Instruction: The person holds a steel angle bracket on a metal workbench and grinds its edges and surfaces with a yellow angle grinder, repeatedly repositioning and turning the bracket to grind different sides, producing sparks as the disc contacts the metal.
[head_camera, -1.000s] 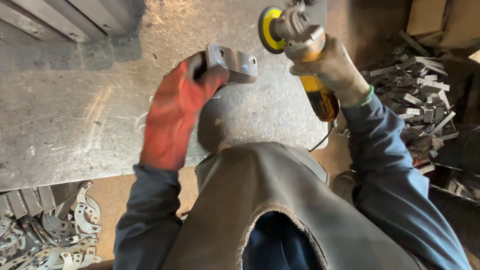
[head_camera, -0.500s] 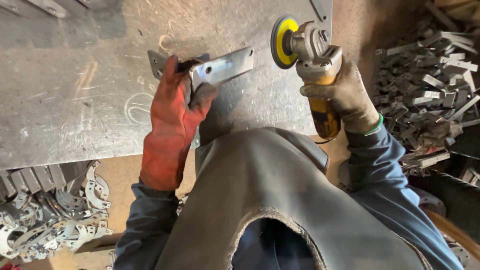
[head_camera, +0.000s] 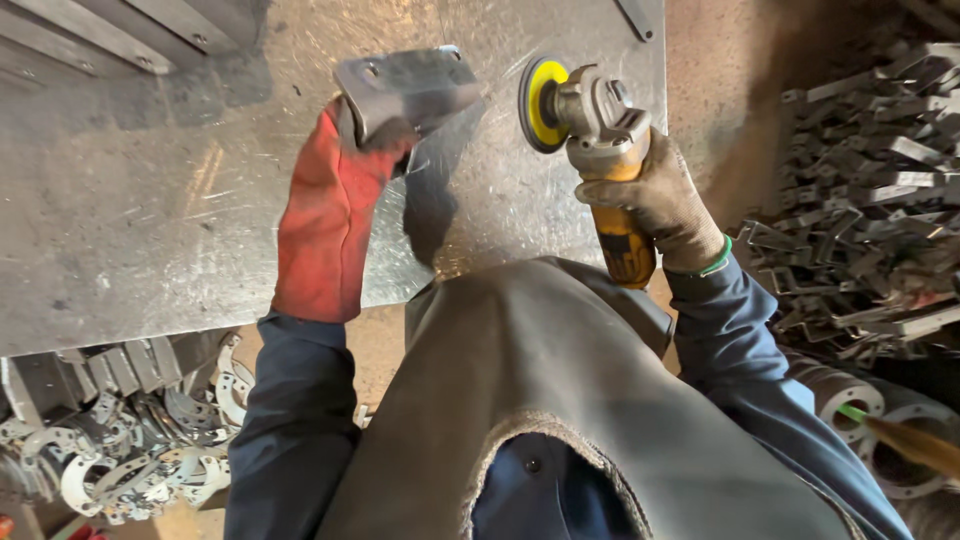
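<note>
My left hand (head_camera: 335, 205), in a red glove, grips a flat grey metal bracket (head_camera: 405, 85) with small holes and holds it up over the steel worktable (head_camera: 120, 220). My right hand (head_camera: 655, 205), in a worn grey glove, holds a yellow angle grinder (head_camera: 600, 150) by its body. The grinder's yellow disc (head_camera: 540, 103) faces the bracket's right end, a short gap away. A dark apron covers my chest below.
A heap of cut metal plates and ring-shaped parts (head_camera: 130, 440) lies on the floor at lower left. A pile of grey metal brackets (head_camera: 870, 200) fills the right side. Round flanges (head_camera: 850, 400) lie at lower right. Metal bars (head_camera: 120, 30) rest at the table's far left.
My left hand has turned the bracket and lifted it higher. The grinder has come in closer to the bracket's right end.
</note>
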